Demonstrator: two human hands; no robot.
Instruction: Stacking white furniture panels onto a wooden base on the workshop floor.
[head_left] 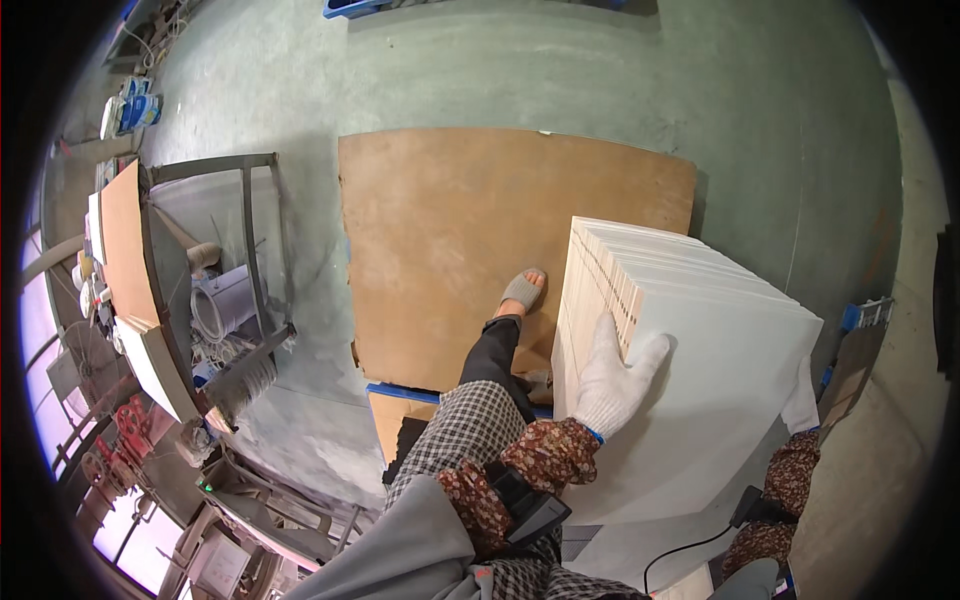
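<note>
A thick stack of white boards (715, 400) is right in front of me, its layered edges showing along the far and left sides. My left hand (615, 380), in a white knit glove, lies over the stack's left edge, fingers along the layered side and thumb on the white face. At the opposite edge is my right hand (801, 398), also gloved; its fingers are partly hidden by the boards. The two hands hold the stack between them. What supports the stack from below is hidden.
A large brown cardboard sheet (440, 240) lies on the green floor, with one slippered foot (524, 288) on it. To the left stands a metal-framed table (262, 230) with boards on top and a roll below. A blue tray (355, 8) is at the far edge.
</note>
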